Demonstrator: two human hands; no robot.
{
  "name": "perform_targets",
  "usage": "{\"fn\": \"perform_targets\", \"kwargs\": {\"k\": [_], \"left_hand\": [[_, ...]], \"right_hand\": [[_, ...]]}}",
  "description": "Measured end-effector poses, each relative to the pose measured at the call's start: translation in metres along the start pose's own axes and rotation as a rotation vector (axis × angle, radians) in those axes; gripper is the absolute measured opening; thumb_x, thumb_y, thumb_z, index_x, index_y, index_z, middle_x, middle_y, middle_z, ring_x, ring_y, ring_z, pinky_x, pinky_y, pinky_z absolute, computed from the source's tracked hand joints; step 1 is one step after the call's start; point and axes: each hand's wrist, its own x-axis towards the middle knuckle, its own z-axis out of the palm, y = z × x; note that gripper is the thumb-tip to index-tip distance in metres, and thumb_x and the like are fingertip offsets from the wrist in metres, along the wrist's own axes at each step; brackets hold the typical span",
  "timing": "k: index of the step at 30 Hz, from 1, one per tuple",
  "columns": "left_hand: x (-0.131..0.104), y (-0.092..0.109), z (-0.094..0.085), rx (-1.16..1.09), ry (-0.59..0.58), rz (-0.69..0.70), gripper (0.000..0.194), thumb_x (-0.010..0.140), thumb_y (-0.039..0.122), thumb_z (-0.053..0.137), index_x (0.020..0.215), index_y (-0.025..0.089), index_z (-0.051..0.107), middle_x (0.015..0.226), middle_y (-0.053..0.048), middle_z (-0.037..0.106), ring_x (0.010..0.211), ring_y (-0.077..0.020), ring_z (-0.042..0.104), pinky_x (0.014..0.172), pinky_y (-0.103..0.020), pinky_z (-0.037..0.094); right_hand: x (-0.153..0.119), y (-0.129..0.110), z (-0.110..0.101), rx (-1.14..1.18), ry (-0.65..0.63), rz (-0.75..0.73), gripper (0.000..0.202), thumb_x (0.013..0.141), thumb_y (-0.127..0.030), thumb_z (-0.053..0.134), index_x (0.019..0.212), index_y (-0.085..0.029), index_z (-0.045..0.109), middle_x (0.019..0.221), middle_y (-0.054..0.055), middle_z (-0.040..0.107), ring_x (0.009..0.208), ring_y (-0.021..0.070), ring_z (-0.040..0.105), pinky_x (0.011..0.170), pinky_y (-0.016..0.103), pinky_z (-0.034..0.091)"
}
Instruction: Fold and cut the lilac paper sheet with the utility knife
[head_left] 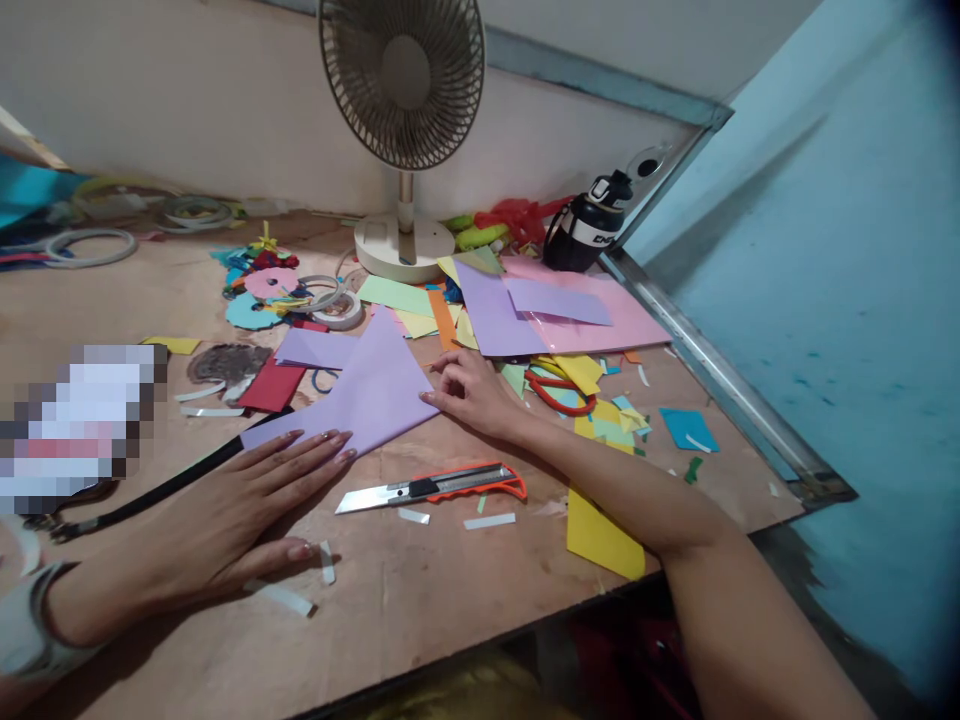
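Observation:
A folded sheet of purple paper (379, 385) lies on the wooden table, its top narrowing to a point. Flat across its lower left part rests my left hand (251, 490), with fingers stretched out and thumb apart. At the paper's right corner, my right hand (476, 395) has its fingers curled and the thumb and fingertips closed on the edge. An orange utility knife (442, 485) with its blade out lies just in front of the paper, between my hands. White paper strips (490, 521) are scattered around it.
A white fan (405, 245) stands at the back, a black bottle (585, 230) to its right. Pink paper (630, 310), a red folded paper (274, 383), tape rolls (337, 310) and yellow paper (604, 530) lie about. A blurred-out object (82, 430) sits at left.

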Motion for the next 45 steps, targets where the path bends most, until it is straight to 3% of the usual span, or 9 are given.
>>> {"fn": "perform_targets", "kwargs": {"k": [6,9,15,17,19,24,30,45], "left_hand": [[-0.002,0.001,0.002,0.036,-0.025,-0.018,0.093,0.102,0.067,0.055,0.173,0.03,0.01,0.173,-0.004,0.03,0.16,-0.0306,0.033,0.134,-0.041,0.008],[-0.002,0.001,0.003,-0.009,-0.052,-0.051,0.092,0.102,0.067,0.054,0.173,0.032,0.006,0.174,-0.003,0.028,0.16,-0.0302,0.032,0.134,-0.042,0.011],[-0.005,0.0,-0.009,-0.199,-0.11,-0.153,0.063,0.115,0.04,0.03,0.173,0.037,0.003,0.176,0.002,0.023,0.162,-0.0247,0.028,0.133,-0.044,0.021],[-0.005,0.001,-0.015,-0.232,-0.131,-0.198,0.066,0.114,0.044,0.035,0.173,0.036,0.005,0.177,0.0,0.023,0.163,-0.028,0.026,0.132,-0.045,0.025],[-0.004,0.002,-0.019,-0.235,-0.156,-0.235,0.081,0.109,0.057,0.047,0.173,0.032,0.005,0.177,-0.004,0.022,0.162,-0.0333,0.026,0.131,-0.046,0.029],[0.0,0.006,-0.023,-0.255,-0.175,-0.159,0.109,0.096,0.075,0.061,0.173,0.027,0.0,0.177,-0.01,0.016,0.163,-0.0372,0.022,0.132,-0.048,0.023],[0.004,0.01,-0.023,-0.266,-0.152,-0.068,0.097,0.104,0.066,0.053,0.171,0.029,-0.007,0.177,-0.009,0.014,0.163,-0.03,0.023,0.135,-0.045,0.01],[0.001,0.008,-0.016,-0.16,-0.147,-0.06,0.1,0.101,0.07,0.056,0.172,0.031,-0.004,0.177,-0.007,0.017,0.163,-0.0292,0.024,0.135,-0.042,0.007]], "right_hand": [[0.0,0.001,0.0,0.0,0.008,-0.004,0.033,0.093,-0.033,0.081,0.073,-0.022,0.058,0.124,0.007,0.069,0.122,0.0267,0.06,0.107,0.048,0.044],[0.0,0.001,0.0,-0.001,0.011,-0.008,0.033,0.093,-0.033,0.081,0.072,-0.022,0.057,0.123,0.008,0.069,0.121,0.0269,0.061,0.105,0.047,0.045],[-0.001,0.006,0.001,0.002,0.001,-0.036,0.032,0.094,-0.034,0.078,0.072,-0.022,0.058,0.123,0.01,0.069,0.122,0.0283,0.061,0.106,0.049,0.045],[-0.002,0.009,0.002,0.011,0.004,-0.052,0.031,0.094,-0.034,0.078,0.073,-0.023,0.058,0.121,0.01,0.068,0.122,0.0288,0.061,0.107,0.05,0.045],[-0.003,0.011,0.003,0.02,0.008,-0.063,0.03,0.094,-0.035,0.077,0.073,-0.023,0.059,0.12,0.009,0.068,0.122,0.0294,0.061,0.108,0.051,0.045],[-0.004,0.016,0.005,0.01,0.011,-0.062,0.029,0.095,-0.04,0.074,0.075,-0.024,0.061,0.123,0.01,0.067,0.122,0.0321,0.06,0.109,0.056,0.044],[-0.005,0.02,0.006,0.003,0.015,-0.081,0.029,0.095,-0.043,0.072,0.077,-0.024,0.061,0.123,0.011,0.067,0.122,0.0343,0.061,0.107,0.058,0.045],[-0.002,0.013,0.005,0.009,0.015,-0.039,0.031,0.094,-0.038,0.076,0.074,-0.023,0.059,0.121,0.01,0.067,0.122,0.0303,0.061,0.108,0.053,0.044]]}}
